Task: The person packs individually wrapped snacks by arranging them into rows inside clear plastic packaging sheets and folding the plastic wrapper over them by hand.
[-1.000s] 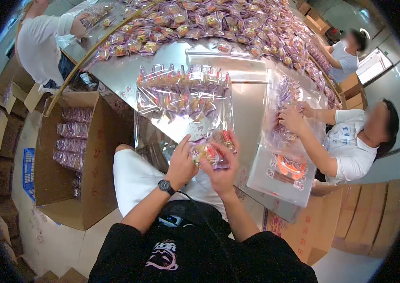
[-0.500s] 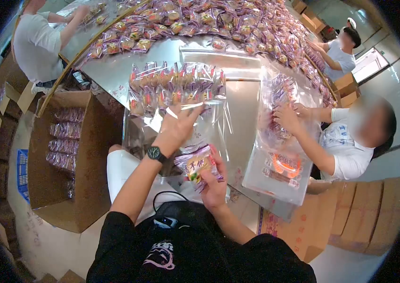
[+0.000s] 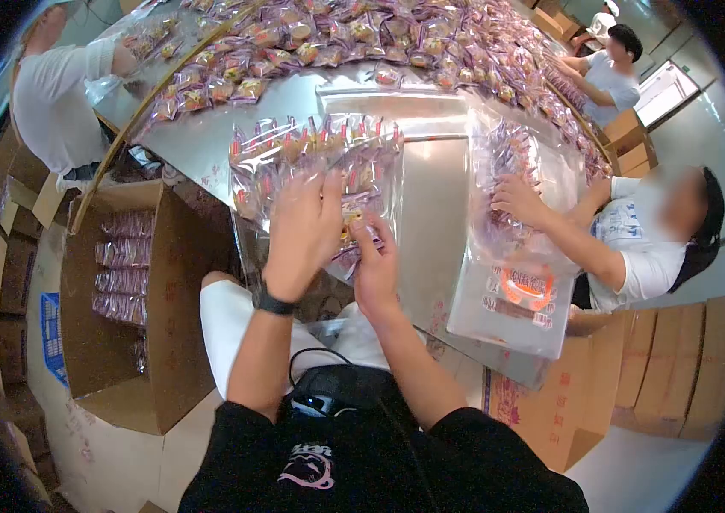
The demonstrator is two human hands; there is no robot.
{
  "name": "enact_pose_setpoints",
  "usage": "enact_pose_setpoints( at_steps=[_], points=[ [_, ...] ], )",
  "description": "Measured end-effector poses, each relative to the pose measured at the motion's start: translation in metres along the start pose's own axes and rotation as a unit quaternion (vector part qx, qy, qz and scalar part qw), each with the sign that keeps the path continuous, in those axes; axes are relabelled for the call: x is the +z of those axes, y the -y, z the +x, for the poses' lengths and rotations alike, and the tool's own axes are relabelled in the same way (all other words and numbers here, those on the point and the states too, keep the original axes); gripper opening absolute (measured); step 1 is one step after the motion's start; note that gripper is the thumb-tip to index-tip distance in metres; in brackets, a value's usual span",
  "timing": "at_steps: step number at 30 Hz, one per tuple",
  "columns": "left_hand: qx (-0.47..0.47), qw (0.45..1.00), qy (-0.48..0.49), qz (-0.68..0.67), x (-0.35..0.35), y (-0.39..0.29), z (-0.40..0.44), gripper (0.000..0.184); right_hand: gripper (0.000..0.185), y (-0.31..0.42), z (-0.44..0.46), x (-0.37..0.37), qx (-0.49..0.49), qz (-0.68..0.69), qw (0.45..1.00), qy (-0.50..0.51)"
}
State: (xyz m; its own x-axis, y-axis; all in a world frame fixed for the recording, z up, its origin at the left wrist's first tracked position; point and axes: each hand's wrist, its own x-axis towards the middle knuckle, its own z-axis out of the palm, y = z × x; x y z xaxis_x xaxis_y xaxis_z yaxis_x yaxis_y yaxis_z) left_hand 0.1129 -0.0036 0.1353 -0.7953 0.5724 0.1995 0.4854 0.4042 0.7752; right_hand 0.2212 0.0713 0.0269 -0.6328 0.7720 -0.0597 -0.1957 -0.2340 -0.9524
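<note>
The right hand (image 3: 376, 263) pinches a wrapped snack (image 3: 350, 210), seemingly to steady it, while the left hand (image 3: 303, 231), fingers straight and unclenched, overlies a clear packet-filled bag (image 3: 388, 186).

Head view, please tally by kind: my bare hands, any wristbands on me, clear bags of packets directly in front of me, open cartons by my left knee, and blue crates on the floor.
Bare hands (left hand, right hand): 2
Dark wristband: 1
Clear bag of packets: 1
Open carton: 1
Blue crate: 1
Total: 6
</note>
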Motion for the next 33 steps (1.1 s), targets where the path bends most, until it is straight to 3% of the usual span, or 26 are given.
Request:
enact_pose_setpoints(
  at_steps=[1,2,5,6,9,10,11,13,14,15,16,19,20,23,24,27,28,31,32,33],
  points=[
    [0.031,0.997,-0.060,0.028,0.009,0.002,-0.011,0.037,0.050,0.006,0.005,0.005,0.055,0.110,0.992,-0.028],
    [0.060,0.990,-0.118,0.056,0.020,0.005,-0.019,0.036,0.050,0.000,0.013,0.003,0.001,0.069,0.997,-0.041],
    [0.019,0.948,-0.232,-0.217,0.058,0.018,-0.039,0.032,0.052,0.000,0.025,0.003,-0.096,0.037,0.992,-0.069],
    [-0.045,0.934,-0.211,-0.284,0.071,0.024,-0.045,0.030,0.047,0.013,0.020,0.011,-0.062,0.090,0.992,-0.067],
    [-0.018,0.895,-0.244,-0.373,0.106,0.056,-0.035,0.029,0.036,0.058,0.015,0.030,0.032,0.215,0.975,-0.040],
    [-0.133,0.873,-0.278,-0.379,0.091,0.044,-0.027,0.026,0.035,0.062,0.021,0.032,0.069,0.241,0.968,-0.024],
    [-0.108,0.821,-0.289,-0.480,0.097,0.064,-0.015,0.022,0.035,0.064,0.025,0.033,0.109,0.269,0.957,-0.010],
    [-0.109,0.840,-0.228,-0.481,0.098,0.069,-0.009,0.025,0.034,0.070,0.038,0.037,0.134,0.314,0.940,0.005],
    [-0.020,0.918,-0.231,-0.322,0.093,0.074,-0.007,0.026,0.034,0.073,0.042,0.042,0.149,0.345,0.927,0.010],
    [0.070,0.961,-0.222,-0.152,0.084,0.075,-0.008,0.026,0.033,0.075,0.045,0.045,0.162,0.376,0.912,0.012],
    [0.155,0.966,-0.206,0.022,0.079,0.073,-0.008,0.027,0.032,0.069,0.051,0.048,0.165,0.368,0.915,0.005],
    [0.131,0.961,-0.169,0.175,0.071,0.057,-0.008,0.029,0.031,0.066,0.053,0.050,0.056,0.270,0.961,-0.036],
    [0.148,0.951,-0.191,0.193,0.070,0.056,-0.006,0.024,0.044,0.055,0.057,0.044,0.021,0.212,0.973,-0.090],
    [0.225,0.942,-0.066,0.242,0.095,0.073,0.011,0.022,0.052,0.029,0.072,0.028,-0.056,0.066,0.985,-0.147],
    [0.226,0.934,0.017,0.277,0.089,0.066,0.012,0.026,0.051,0.028,0.073,0.024,-0.073,0.048,0.987,-0.133],
    [0.264,0.932,0.026,0.246,0.087,0.050,0.015,0.035,0.048,0.031,0.079,0.004,-0.125,-0.021,0.986,-0.106],
    [0.273,0.941,-0.035,0.196,0.103,0.053,0.022,0.043,0.046,0.033,0.082,-0.001,-0.149,-0.051,0.982,-0.102],
    [0.262,0.933,-0.009,0.248,0.113,0.058,0.031,0.043,0.041,0.025,0.093,-0.014,-0.172,-0.077,0.977,-0.098],
    [0.234,0.947,-0.072,0.207,0.112,0.048,0.028,0.035,0.039,0.020,0.099,-0.017,-0.174,-0.075,0.977,-0.099],
    [0.237,0.940,-0.057,0.240,0.114,0.049,0.034,0.032,0.038,0.022,0.102,-0.018,-0.180,-0.054,0.978,-0.094]
  ],
)
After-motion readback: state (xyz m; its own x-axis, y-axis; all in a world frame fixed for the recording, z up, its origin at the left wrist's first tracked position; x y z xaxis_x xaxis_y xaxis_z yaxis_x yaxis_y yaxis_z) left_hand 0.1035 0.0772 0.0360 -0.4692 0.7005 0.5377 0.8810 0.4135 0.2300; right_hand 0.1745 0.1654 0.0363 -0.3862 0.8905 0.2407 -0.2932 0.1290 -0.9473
